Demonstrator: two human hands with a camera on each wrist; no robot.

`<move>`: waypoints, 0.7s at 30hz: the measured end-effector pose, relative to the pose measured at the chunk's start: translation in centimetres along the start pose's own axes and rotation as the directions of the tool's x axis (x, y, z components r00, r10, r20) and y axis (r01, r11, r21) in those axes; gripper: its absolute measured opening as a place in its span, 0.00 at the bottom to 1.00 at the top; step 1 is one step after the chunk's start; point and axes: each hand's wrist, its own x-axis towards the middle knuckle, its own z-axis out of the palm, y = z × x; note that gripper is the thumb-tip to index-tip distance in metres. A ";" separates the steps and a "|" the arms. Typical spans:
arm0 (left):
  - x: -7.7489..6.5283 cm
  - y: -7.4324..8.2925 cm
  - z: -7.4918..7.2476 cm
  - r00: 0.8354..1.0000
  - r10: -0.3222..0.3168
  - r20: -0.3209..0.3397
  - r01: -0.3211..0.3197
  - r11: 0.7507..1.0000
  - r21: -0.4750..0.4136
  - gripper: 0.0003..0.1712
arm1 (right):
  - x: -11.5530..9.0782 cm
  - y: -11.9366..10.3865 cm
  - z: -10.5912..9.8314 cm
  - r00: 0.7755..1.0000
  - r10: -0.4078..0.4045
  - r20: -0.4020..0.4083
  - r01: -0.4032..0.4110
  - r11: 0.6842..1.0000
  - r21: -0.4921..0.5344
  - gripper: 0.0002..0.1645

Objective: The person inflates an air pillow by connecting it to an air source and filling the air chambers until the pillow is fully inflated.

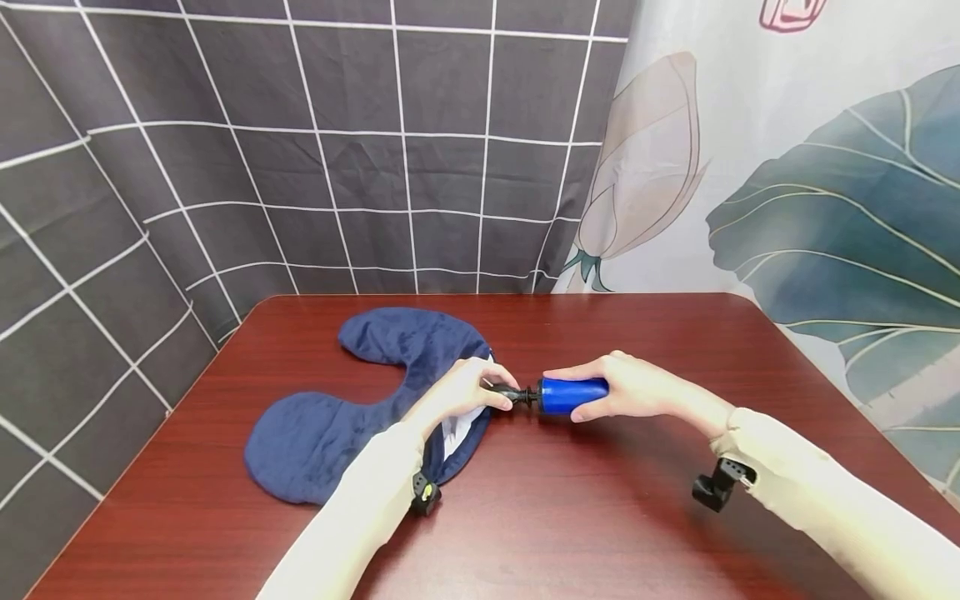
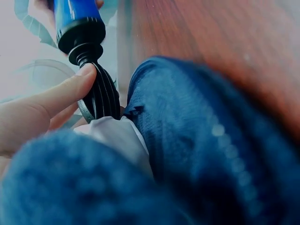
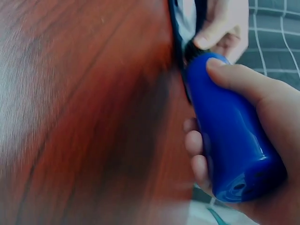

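Observation:
A navy plush neck pillow lies on the table, its U opening toward the left. White lining shows through the gap in its cover on the right side. My left hand pinches the black ribbed end of a hand pump right at that gap; where this end meets the lining is hidden. With my right hand I grip the pump's blue barrel, thumb along one side and fingers around the other. In the right wrist view the barrel points toward my left hand.
The reddish-brown wooden table has rounded far corners. Behind it hang a dark grid-patterned curtain and a pale curtain with leaf and flower prints. Small black cameras are strapped at both wrists.

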 end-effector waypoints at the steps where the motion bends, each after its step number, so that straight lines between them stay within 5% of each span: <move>1: 0.0 0.0 0.0 1.000 0.004 0.001 -0.004 1.000 0.000 0.14 | -0.4 0.2 -0.3 1.000 -0.001 0.003 0.001 1.000 0.002 0.40; 13: 0.9 -1.2 -0.6 0.999 0.037 0.026 -0.038 0.999 0.035 0.13 | -6.3 1.8 -2.5 0.991 0.131 0.014 -0.131 0.988 0.081 0.41; 21: 1.5 -1.8 -0.7 0.997 0.063 0.038 -0.062 0.998 -0.018 0.13 | -6.4 1.4 -2.5 0.993 0.117 -0.013 -0.115 0.991 0.066 0.39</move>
